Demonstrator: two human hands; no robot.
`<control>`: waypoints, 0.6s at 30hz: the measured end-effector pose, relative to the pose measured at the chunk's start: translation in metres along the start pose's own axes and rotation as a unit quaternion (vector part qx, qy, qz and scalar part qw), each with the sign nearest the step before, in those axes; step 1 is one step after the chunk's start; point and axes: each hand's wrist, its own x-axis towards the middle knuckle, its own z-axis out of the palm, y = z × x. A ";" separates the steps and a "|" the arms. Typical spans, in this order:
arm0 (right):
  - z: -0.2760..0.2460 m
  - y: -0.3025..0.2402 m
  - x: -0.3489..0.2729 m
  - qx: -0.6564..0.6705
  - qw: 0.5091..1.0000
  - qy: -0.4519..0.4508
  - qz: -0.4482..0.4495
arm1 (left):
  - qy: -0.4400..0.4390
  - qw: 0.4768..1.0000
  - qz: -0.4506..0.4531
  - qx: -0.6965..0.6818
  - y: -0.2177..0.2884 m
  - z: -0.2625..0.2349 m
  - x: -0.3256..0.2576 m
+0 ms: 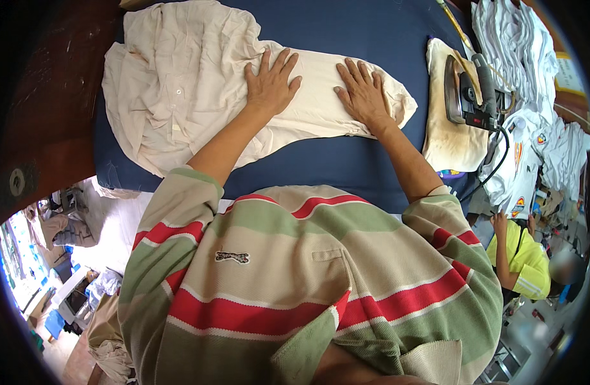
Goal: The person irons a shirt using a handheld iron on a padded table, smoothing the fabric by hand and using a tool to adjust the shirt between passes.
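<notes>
A cream button-up shirt point(173, 70) lies across a dark blue padded ironing table point(346, 29), its body bunched and wrinkled at the left. One sleeve stretches to the right, mostly smooth, with its cuff crumpled at the end. My left hand point(271, 83) rests flat where the sleeve meets the body, fingers spread. Toward the cuff, my right hand point(362, 94) presses flat on the sleeve, fingers also apart. Neither hand grips anything. Right of the cuff, an electric iron point(468, 93) stands on a scorched cream pad point(444, 138).
The iron's black cord point(504, 151) hangs past the table's right edge. White printed shirts point(519, 51) are piled at the far right. Below them, a person in a yellow top point(527, 260) handles a white shirt. Reddish-brown wood point(51, 96) borders the left side.
</notes>
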 end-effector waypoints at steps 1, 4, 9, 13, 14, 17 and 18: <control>0.000 0.000 0.003 0.001 1.000 0.003 -0.003 | 0.005 1.000 0.000 0.010 -0.001 -0.001 0.001; -0.018 -0.015 0.000 0.016 0.999 0.034 -0.028 | 0.071 0.997 -0.024 -0.004 0.012 -0.011 -0.016; 0.004 0.001 -0.006 0.009 0.998 0.036 -0.048 | 0.021 0.998 -0.055 -0.028 0.009 -0.008 -0.100; 0.000 0.009 -0.005 -0.001 0.999 0.018 -0.038 | 0.024 0.999 -0.033 -0.003 -0.021 -0.009 -0.115; 0.002 0.010 -0.004 -0.001 0.999 0.016 -0.044 | 0.015 1.000 -0.027 0.001 -0.021 -0.011 -0.116; -0.002 0.019 0.001 0.017 0.997 -0.018 -0.068 | 0.008 0.999 -0.029 0.041 -0.021 -0.016 -0.119; -0.020 0.023 0.004 0.027 0.998 -0.025 -0.058 | 0.052 0.998 -0.018 0.040 -0.016 -0.022 -0.118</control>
